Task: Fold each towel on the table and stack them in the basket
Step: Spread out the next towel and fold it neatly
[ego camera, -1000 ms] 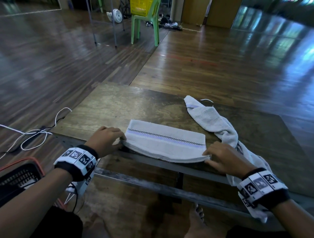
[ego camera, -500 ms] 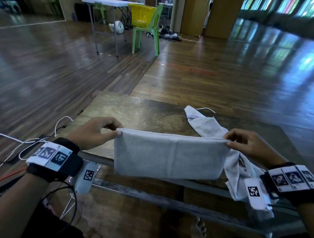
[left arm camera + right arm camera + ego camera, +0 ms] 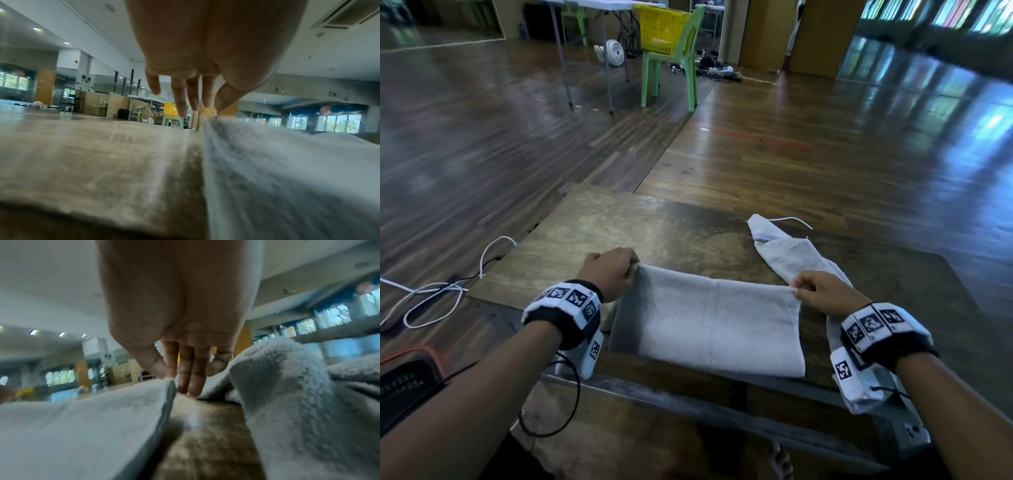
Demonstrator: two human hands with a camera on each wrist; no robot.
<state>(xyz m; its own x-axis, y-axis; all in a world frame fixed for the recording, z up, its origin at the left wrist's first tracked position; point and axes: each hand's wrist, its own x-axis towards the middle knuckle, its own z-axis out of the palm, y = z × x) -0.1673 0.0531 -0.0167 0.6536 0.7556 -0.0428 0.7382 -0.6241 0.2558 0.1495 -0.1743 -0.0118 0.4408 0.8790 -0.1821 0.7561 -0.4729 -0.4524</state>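
A folded grey towel is stretched between my hands over the near edge of the wooden table. My left hand pinches its upper left corner and my right hand pinches its upper right corner. The lower part of the towel hangs toward me. The left wrist view has the towel running off to the right under my left hand. In the right wrist view my right hand pinches the towel's edge. A second, crumpled towel lies behind my right hand, also close in the right wrist view.
A dark basket with an orange rim sits low at the left beside my left arm. White and black cables lie on the floor left of the table. A green chair carrying a yellow basket stands far back.
One second ago the folded towel lay flat on the table under both hands. Both hands then took hold of its ends and lifted it, and now carry it lower and nearer.
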